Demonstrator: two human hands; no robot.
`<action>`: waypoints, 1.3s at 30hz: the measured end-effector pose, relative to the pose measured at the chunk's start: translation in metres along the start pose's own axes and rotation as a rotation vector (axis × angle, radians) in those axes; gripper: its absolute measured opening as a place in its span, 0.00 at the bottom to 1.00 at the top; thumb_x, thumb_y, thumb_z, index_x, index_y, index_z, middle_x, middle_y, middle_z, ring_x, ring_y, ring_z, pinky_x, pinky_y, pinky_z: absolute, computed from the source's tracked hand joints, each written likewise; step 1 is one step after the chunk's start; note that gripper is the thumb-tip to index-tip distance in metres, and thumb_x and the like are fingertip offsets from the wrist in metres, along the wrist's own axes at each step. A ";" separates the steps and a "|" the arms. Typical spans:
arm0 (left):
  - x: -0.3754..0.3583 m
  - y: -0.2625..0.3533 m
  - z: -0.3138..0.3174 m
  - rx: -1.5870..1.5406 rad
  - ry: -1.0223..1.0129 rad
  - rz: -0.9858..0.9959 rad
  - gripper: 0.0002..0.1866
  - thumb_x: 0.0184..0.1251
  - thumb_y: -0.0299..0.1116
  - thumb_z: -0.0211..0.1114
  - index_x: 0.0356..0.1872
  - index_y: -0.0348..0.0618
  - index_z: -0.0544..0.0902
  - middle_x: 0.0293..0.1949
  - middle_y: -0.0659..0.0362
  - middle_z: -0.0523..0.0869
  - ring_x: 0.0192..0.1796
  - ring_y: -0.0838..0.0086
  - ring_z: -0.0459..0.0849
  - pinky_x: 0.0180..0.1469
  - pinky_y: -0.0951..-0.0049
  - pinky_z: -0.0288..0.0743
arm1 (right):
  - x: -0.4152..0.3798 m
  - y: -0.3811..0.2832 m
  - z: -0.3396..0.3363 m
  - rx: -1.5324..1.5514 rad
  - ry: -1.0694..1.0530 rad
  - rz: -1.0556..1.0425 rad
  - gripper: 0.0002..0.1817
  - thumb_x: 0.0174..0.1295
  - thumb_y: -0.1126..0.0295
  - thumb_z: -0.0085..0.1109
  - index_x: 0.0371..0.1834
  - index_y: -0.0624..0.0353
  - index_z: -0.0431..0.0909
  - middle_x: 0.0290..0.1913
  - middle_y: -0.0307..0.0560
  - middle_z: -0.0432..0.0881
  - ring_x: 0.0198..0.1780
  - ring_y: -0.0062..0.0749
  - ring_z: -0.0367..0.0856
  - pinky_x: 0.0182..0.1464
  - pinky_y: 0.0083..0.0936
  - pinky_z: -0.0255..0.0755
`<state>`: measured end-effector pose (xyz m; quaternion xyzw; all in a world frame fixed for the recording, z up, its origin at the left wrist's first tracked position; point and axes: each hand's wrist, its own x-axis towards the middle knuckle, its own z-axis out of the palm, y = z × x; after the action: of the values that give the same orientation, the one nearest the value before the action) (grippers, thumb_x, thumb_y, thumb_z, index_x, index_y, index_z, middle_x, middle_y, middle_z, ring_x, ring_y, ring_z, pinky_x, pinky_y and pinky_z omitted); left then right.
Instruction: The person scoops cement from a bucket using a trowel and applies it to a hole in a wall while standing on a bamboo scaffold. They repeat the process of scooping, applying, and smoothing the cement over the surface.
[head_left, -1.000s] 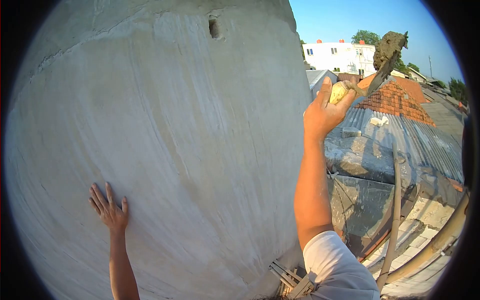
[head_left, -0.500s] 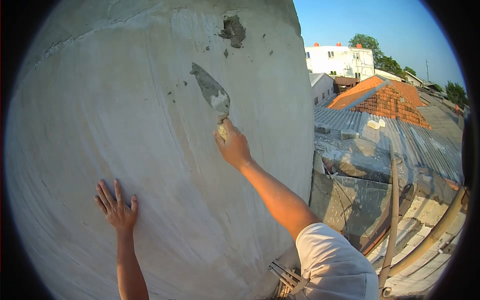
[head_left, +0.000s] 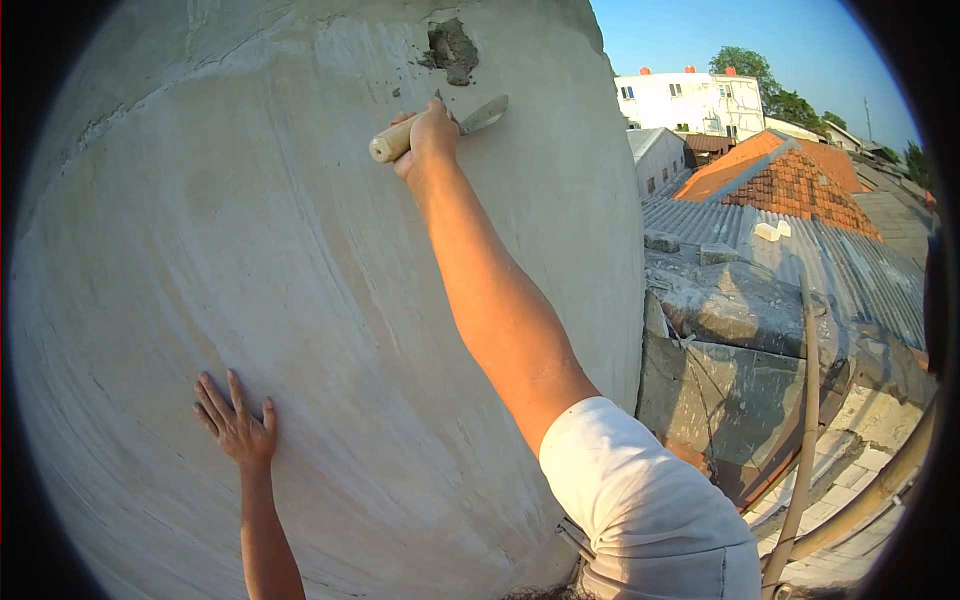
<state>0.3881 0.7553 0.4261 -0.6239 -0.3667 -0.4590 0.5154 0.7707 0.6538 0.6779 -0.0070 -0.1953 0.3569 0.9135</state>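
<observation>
My right hand (head_left: 432, 135) is wrapped round the pale handle of a trowel (head_left: 486, 115), its blade pointing right, close to the grey plastered wall (head_left: 300, 250). Just above the hand, a rough dark patch of mortar (head_left: 452, 52) marks a hollow in the wall. Lower down at the left, my left hand (head_left: 243, 432) lies flat on the plaster with fingers spread and nothing in it. Faint streaks run across the smooth surface around both hands.
Past the wall's right edge, corrugated roofing (head_left: 720, 222) and an orange tiled roof (head_left: 800, 195) lie below. A bamboo pole (head_left: 808, 420) rises at the lower right. A white building (head_left: 690, 100) stands far behind.
My right hand has moved up toward the mortar patch, and the trowel has turned from pointing up-left to pointing right. Several specks beneath the patch no longer show. My left hand stays put.
</observation>
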 end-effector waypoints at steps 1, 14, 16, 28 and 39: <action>0.000 0.000 -0.001 0.009 0.007 0.004 0.36 0.69 0.58 0.46 0.75 0.53 0.58 0.76 0.44 0.51 0.78 0.50 0.47 0.75 0.46 0.40 | 0.006 0.002 0.021 0.083 0.022 0.004 0.13 0.72 0.59 0.42 0.47 0.57 0.61 0.33 0.42 0.70 0.32 0.31 0.72 0.38 0.35 0.74; -0.001 0.001 0.001 0.036 -0.008 0.003 0.36 0.70 0.59 0.43 0.75 0.53 0.58 0.75 0.42 0.53 0.77 0.48 0.50 0.74 0.44 0.41 | 0.043 -0.016 0.134 0.017 0.127 0.085 0.14 0.69 0.67 0.45 0.55 0.54 0.73 0.48 0.38 0.83 0.49 0.29 0.82 0.47 0.38 0.77; -0.001 0.000 0.000 0.040 -0.010 -0.001 0.36 0.70 0.59 0.43 0.75 0.53 0.58 0.75 0.42 0.53 0.77 0.47 0.50 0.74 0.44 0.42 | 0.053 -0.015 0.132 0.056 0.137 0.107 0.15 0.68 0.68 0.45 0.57 0.54 0.71 0.49 0.38 0.84 0.50 0.29 0.82 0.47 0.38 0.77; -0.003 -0.002 0.001 0.048 -0.034 -0.006 0.36 0.69 0.57 0.45 0.75 0.55 0.56 0.75 0.43 0.52 0.77 0.47 0.49 0.75 0.44 0.42 | 0.079 -0.004 0.153 -0.178 0.090 0.023 0.22 0.67 0.67 0.45 0.63 0.61 0.58 0.57 0.53 0.77 0.52 0.41 0.82 0.54 0.36 0.78; -0.002 0.000 0.001 0.029 -0.011 0.003 0.37 0.69 0.59 0.44 0.75 0.54 0.57 0.75 0.42 0.53 0.77 0.47 0.49 0.74 0.44 0.41 | 0.057 -0.002 0.134 -0.069 -0.047 0.075 0.15 0.68 0.67 0.45 0.54 0.61 0.67 0.46 0.48 0.80 0.42 0.37 0.82 0.43 0.47 0.75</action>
<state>0.3876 0.7565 0.4238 -0.6194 -0.3752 -0.4493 0.5231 0.7617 0.6722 0.8223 -0.0373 -0.2286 0.3841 0.8938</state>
